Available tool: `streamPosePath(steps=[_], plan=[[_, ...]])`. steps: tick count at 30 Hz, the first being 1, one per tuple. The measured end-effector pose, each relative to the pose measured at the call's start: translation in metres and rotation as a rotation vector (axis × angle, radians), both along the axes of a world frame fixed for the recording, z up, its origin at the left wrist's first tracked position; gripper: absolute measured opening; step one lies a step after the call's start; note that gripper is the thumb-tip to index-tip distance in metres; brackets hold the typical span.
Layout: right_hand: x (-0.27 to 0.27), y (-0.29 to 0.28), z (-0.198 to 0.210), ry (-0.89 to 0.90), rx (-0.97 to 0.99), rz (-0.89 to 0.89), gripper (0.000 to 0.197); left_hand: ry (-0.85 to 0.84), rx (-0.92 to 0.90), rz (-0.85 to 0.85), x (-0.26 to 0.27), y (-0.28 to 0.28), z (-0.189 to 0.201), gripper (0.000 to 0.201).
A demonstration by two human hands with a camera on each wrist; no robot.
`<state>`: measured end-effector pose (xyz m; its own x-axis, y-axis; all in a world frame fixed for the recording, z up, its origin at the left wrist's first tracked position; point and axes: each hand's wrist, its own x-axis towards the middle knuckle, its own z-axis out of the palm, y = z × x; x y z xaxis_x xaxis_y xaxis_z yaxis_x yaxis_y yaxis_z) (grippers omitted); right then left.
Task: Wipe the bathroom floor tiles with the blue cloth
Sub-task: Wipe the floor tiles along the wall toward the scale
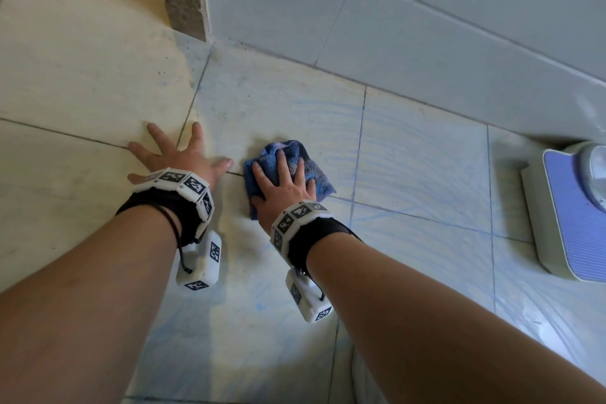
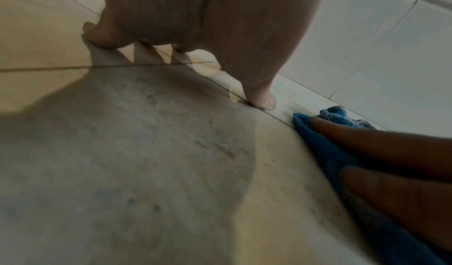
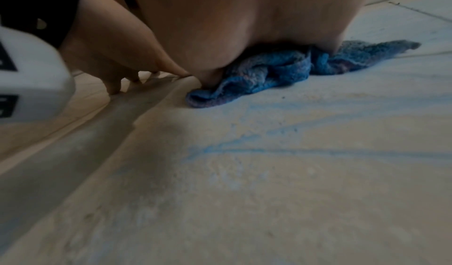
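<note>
Wiping step: I have the stroke in hand; I judge the task about midway, from how the streaks lie.
Near floor: the floor tiles (image 1: 249, 321) closest to me show faint blue streaks; the right wrist view shows the same smears just short of the cloth.
Right hand: my right hand (image 1: 285, 184) lies flat on the blue cloth (image 1: 308, 164), fingers straight and spread, pressing down rather than gripping; I see no curl round the fabric.
Cloth position: the cloth is bunched on the floor under that palm, beside a grout line, with one corner trailing out to the right.
Left hand: my left hand (image 1: 183, 157) is splayed on the tiles just left of the cloth, fingers straight, holding nothing; it serves as a brace. Its thumb tip is near the cloth edge; I cannot tell if they touch.
Far floor: the tile beyond the cloth toward the wall (image 1: 426, 29) looks dull and speckled with grit, with few blue streaks.
Right side: a scale (image 1: 570, 216) stands on the floor against the wall, well apart from the cloth.
Next move: I judge that the cloth should be pushed forward into the unstreaked tile, keeping palm pressure even so the bunch does not roll out from under the fingers.
Caution: the wall corner will need the cloth edge worked in.
</note>
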<state>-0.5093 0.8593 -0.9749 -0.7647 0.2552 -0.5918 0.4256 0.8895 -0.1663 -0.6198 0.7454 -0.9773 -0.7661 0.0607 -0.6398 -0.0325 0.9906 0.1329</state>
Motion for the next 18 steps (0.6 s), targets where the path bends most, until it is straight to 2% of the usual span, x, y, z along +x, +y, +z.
streamPosePath(steps=[11,18], plan=[[0.002,0.017,-0.004,0.045,-0.014,0.041,0.057,0.035,-0.010,0.003,0.002,0.000,-0.004,0.092],[-0.031,0.060,-0.002,0.015,-0.005,-0.077,0.059,0.042,-0.021,-0.007,-0.001,0.002,-0.007,0.094]])
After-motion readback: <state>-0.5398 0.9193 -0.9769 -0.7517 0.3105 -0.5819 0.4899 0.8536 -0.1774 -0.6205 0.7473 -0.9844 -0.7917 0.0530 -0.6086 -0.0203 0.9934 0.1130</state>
